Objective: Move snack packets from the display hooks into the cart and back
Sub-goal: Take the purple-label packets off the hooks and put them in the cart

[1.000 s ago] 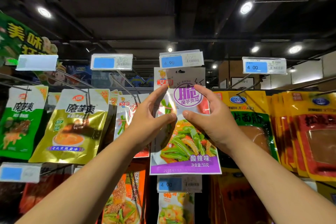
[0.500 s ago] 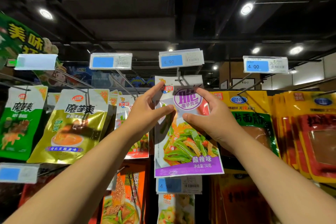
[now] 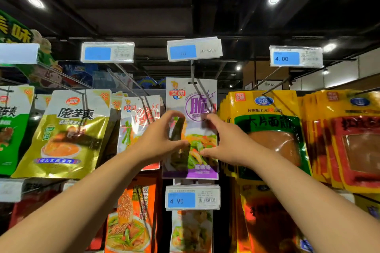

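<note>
left hand [image 3: 155, 139], right hand [image 3: 227, 142], fingers [image 3: 212, 118] c-curved

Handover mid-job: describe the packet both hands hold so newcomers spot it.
Find the hook wall's blue-and-white 4 90 price tag. Above hangs a white plastic snack packet, gripped by left hand and right hand. Only it has a purple circle, unlike the red-printed packet and yellow packets.

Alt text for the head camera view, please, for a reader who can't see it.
A person's left hand and right hand grip the side edges of a purple-and-white snack packet hanging from a display hook under a blue price tag. A gold packet hangs further left, yellow packets to the right.
</note>
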Motion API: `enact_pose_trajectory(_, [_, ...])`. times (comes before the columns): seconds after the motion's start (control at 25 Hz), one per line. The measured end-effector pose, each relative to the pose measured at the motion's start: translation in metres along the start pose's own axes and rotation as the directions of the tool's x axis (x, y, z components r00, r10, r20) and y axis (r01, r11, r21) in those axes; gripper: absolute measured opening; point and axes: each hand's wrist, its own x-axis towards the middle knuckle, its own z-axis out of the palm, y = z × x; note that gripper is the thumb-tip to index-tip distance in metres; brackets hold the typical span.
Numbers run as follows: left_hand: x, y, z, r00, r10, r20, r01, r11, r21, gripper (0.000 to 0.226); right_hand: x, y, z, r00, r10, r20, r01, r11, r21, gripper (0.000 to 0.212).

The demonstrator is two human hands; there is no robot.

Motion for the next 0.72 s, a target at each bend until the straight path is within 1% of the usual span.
enact_pose_trajectory(0.08, [-0.001, -0.008, 0.002, 0.992, -0.073, 0.098, 0.076, 0.997, -0.021, 0.073, 0.003, 0.001, 0.004, 0.994, 0.034, 0.106, -0.025, 0.996, -0.084, 0.101])
enact_pose_trajectory(0.16, [0.000, -0.012, 0.006, 0.976, -0.145, 0.162, 0.146, 0.989, 0.004, 0.087, 0.008, 0.000, 0.008, 0.983, 0.074, 0.169, -0.053, 0.990, -0.129, 0.107])
enact_pose_trajectory(0.24, [0.006, -0.017, 0.010, 0.941, -0.216, 0.261, 0.193, 0.975, 0.111, 0.103, 0.013, 0.000, 0.013, 0.974, 0.111, 0.197, -0.084, 0.986, -0.144, 0.111])
enact_pose_trajectory(0.32, [0.013, -0.018, 0.013, 0.895, -0.284, 0.345, 0.189, 0.941, 0.282, 0.111, 0.018, 0.003, 0.018, 0.965, 0.145, 0.219, -0.115, 0.983, -0.146, 0.116])
enact_pose_trajectory(0.36, [0.016, -0.017, 0.014, 0.874, -0.315, 0.371, 0.189, 0.922, 0.337, 0.111, 0.020, 0.004, 0.020, 0.960, 0.162, 0.228, -0.129, 0.980, -0.152, 0.118])
enact_pose_trajectory(0.44, [0.020, -0.013, 0.018, 0.841, -0.362, 0.401, 0.199, 0.898, 0.393, 0.111, 0.023, 0.007, 0.024, 0.958, 0.182, 0.222, -0.139, 0.971, -0.193, 0.122])
enact_pose_trajectory(0.52, [0.022, -0.009, 0.020, 0.835, -0.372, 0.405, 0.165, 0.872, 0.461, 0.110, 0.023, 0.006, 0.026, 0.962, 0.196, 0.189, -0.150, 0.961, -0.231, 0.119])
enact_pose_trajectory(0.6, [0.019, -0.004, 0.019, 0.861, -0.338, 0.380, 0.119, 0.860, 0.496, 0.108, 0.018, 0.005, 0.026, 0.968, 0.202, 0.146, -0.166, 0.959, -0.230, 0.108])
enact_pose_trajectory(0.72, [0.000, 0.005, 0.011, 0.905, -0.287, 0.315, 0.091, 0.853, 0.513, 0.094, -0.003, 0.002, 0.019, 0.979, 0.199, 0.040, -0.192, 0.971, -0.143, 0.089])
